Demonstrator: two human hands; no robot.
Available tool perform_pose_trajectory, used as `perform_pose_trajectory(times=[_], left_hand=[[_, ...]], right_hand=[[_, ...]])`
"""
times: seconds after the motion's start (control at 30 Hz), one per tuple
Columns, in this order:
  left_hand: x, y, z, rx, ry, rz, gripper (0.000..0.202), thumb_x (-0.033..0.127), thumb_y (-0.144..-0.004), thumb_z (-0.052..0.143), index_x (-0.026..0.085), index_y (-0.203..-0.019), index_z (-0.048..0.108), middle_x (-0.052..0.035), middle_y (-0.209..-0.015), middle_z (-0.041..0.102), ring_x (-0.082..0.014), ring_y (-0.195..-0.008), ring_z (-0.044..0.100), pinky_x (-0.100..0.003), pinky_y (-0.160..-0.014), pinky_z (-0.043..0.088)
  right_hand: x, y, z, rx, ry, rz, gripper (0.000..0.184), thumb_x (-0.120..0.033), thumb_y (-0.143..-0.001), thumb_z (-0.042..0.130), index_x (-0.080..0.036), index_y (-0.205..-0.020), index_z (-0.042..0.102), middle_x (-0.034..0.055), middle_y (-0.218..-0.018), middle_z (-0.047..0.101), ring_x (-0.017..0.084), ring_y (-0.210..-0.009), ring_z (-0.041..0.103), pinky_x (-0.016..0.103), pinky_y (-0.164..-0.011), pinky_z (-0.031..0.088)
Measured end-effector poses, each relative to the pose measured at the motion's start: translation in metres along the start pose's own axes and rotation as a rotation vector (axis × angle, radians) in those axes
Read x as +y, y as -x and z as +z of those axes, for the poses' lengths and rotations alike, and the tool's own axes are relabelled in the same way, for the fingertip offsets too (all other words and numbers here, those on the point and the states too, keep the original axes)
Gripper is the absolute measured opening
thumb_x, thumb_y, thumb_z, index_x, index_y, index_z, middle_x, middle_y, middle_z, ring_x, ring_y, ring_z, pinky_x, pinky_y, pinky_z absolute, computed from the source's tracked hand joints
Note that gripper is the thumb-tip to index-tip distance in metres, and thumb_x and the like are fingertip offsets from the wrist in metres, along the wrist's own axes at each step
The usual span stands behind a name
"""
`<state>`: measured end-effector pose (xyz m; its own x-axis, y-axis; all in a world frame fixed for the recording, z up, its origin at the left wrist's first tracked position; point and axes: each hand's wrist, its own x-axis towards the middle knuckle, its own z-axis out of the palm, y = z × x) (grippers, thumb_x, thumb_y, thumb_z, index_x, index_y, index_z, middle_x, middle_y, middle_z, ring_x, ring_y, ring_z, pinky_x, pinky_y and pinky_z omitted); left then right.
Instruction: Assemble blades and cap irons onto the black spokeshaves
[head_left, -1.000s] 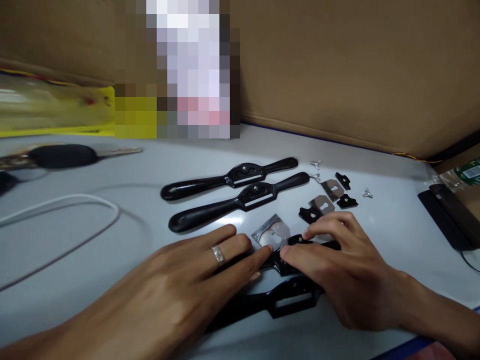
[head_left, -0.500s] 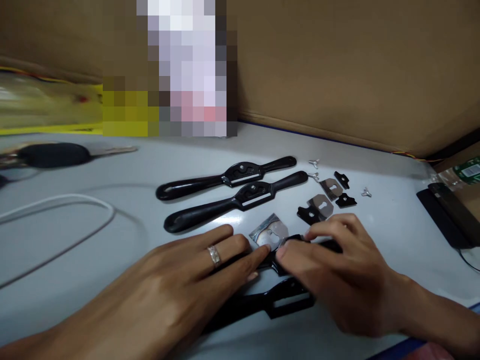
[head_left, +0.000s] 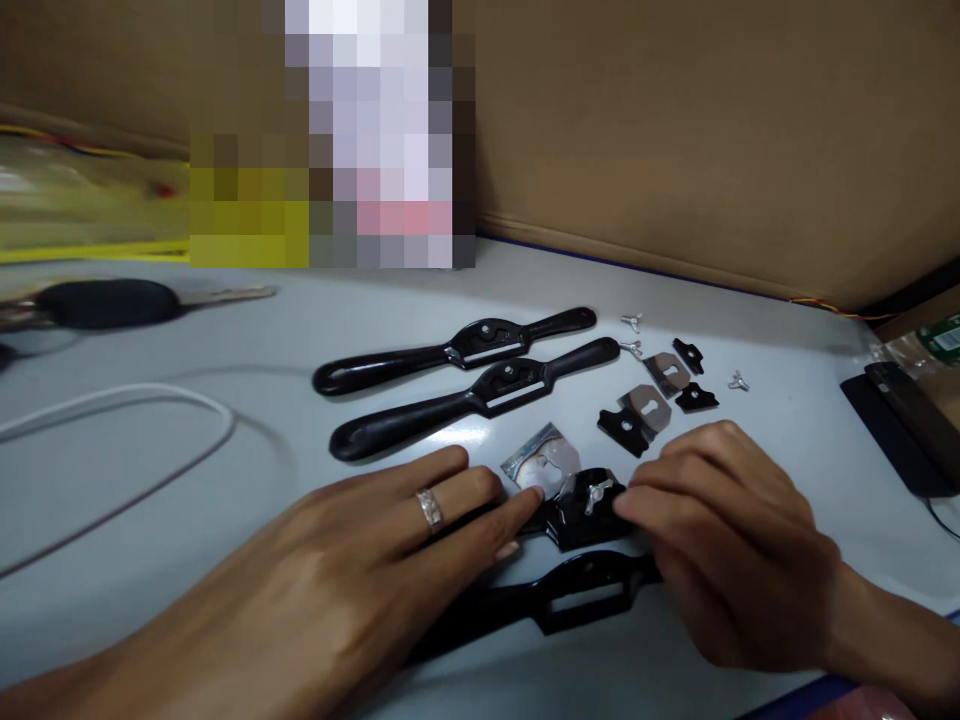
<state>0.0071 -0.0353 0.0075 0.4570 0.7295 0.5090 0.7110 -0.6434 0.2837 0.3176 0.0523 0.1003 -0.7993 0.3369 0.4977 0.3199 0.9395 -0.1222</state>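
My left hand (head_left: 390,540), ringed, is closed over the left handle of a black spokeshave (head_left: 577,530). Its fingertips reach the spokeshave's middle, beside a shiny slotted blade (head_left: 536,455). A silver wing screw (head_left: 598,496) sits on the black cap at the spokeshave's centre. Just right of that screw, my right hand (head_left: 735,550) has its thumb and fingers closed at the spokeshave's right side, hiding the right handle. Nearer to me lies another spokeshave body (head_left: 589,600), its left end under my left hand.
Two more spokeshave bodies (head_left: 487,345) lie farther back. To their right are loose blades (head_left: 646,408), black caps (head_left: 624,428) and wing screws (head_left: 739,381). A key (head_left: 112,303) and white cable (head_left: 150,395) are at left, a dark device (head_left: 900,430) at right. Cardboard (head_left: 712,130) stands behind.
My right hand has shifted right, off the spokeshave's centre, uncovering the wing screw and cap. My left hand stays in place.
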Motion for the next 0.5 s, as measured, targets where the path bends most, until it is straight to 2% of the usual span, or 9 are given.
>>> perform_pose_trajectory(times=[0.1, 0.17, 0.23, 0.3, 0.37, 0.43, 0.5], left_hand=[[0.000, -0.003, 0.001, 0.017, 0.023, 0.035, 0.056, 0.028, -0.140, 0.035, 0.032, -0.188, 0.063, -0.0035, -0.114, 0.088, -0.0252, -0.103, 0.087, -0.034, -0.089, 0.073], [0.000, -0.004, 0.002, 0.022, 0.022, 0.027, 0.055, 0.029, -0.140, 0.035, 0.034, -0.185, 0.067, -0.0028, -0.113, 0.087, -0.0251, -0.102, 0.087, -0.035, -0.089, 0.073], [0.001, -0.005, 0.001, 0.024, 0.008, 0.034, 0.054, 0.028, -0.140, 0.037, 0.034, -0.182, 0.070, -0.0026, -0.114, 0.088, -0.0250, -0.103, 0.087, -0.035, -0.089, 0.073], [0.002, -0.008, -0.001, 0.023, -0.009, 0.054, 0.053, 0.026, -0.139, 0.037, 0.032, -0.180, 0.071, -0.0028, -0.115, 0.088, -0.0243, -0.102, 0.088, -0.034, -0.087, 0.072], [0.002, -0.011, -0.003, 0.027, -0.018, 0.065, 0.053, 0.026, -0.140, 0.034, 0.031, -0.176, 0.073, -0.0022, -0.113, 0.088, -0.0230, -0.101, 0.087, -0.032, -0.086, 0.072], [0.002, -0.014, -0.004, 0.018, -0.028, 0.065, 0.051, 0.027, -0.141, 0.034, 0.030, -0.170, 0.077, -0.0010, -0.110, 0.087, -0.0220, -0.100, 0.087, -0.031, -0.088, 0.071], [0.002, -0.013, -0.004, 0.017, -0.036, 0.073, 0.050, 0.028, -0.141, 0.037, 0.030, -0.171, 0.076, -0.0007, -0.111, 0.087, -0.0220, -0.102, 0.087, -0.030, -0.090, 0.071]], right_hand=[[0.003, 0.004, 0.002, -0.029, 0.098, 0.053, 0.039, 0.001, -0.107, 0.059, -0.021, -0.087, 0.084, 0.0081, -0.093, 0.086, 0.025, -0.084, 0.066, 0.041, -0.076, 0.057], [0.004, 0.004, 0.005, -0.074, 0.165, 0.050, 0.039, 0.003, -0.105, 0.059, -0.020, -0.092, 0.088, 0.0098, -0.098, 0.088, 0.026, -0.085, 0.066, 0.041, -0.076, 0.059], [0.002, 0.003, 0.008, -0.068, 0.178, 0.025, 0.042, 0.006, -0.106, 0.058, -0.019, -0.103, 0.093, 0.0104, -0.108, 0.092, 0.027, -0.094, 0.072, 0.041, -0.086, 0.063], [0.000, 0.003, 0.010, -0.048, 0.141, -0.017, 0.045, 0.007, -0.109, 0.059, -0.022, -0.108, 0.093, 0.0099, -0.125, 0.095, 0.027, -0.115, 0.079, 0.041, -0.102, 0.066], [0.000, 0.004, 0.010, -0.036, 0.122, -0.035, 0.045, 0.007, -0.111, 0.060, -0.025, -0.102, 0.090, 0.0092, -0.139, 0.095, 0.028, -0.136, 0.080, 0.041, -0.116, 0.066], [0.001, 0.006, 0.011, -0.031, 0.191, 0.002, 0.044, 0.009, -0.111, 0.060, -0.024, -0.100, 0.088, 0.0112, -0.147, 0.094, 0.030, -0.144, 0.080, 0.044, -0.120, 0.067], [0.002, 0.006, 0.010, -0.029, 0.260, 0.024, 0.045, 0.010, -0.110, 0.060, -0.023, -0.111, 0.091, 0.0138, -0.152, 0.093, 0.033, -0.145, 0.081, 0.048, -0.118, 0.070]])
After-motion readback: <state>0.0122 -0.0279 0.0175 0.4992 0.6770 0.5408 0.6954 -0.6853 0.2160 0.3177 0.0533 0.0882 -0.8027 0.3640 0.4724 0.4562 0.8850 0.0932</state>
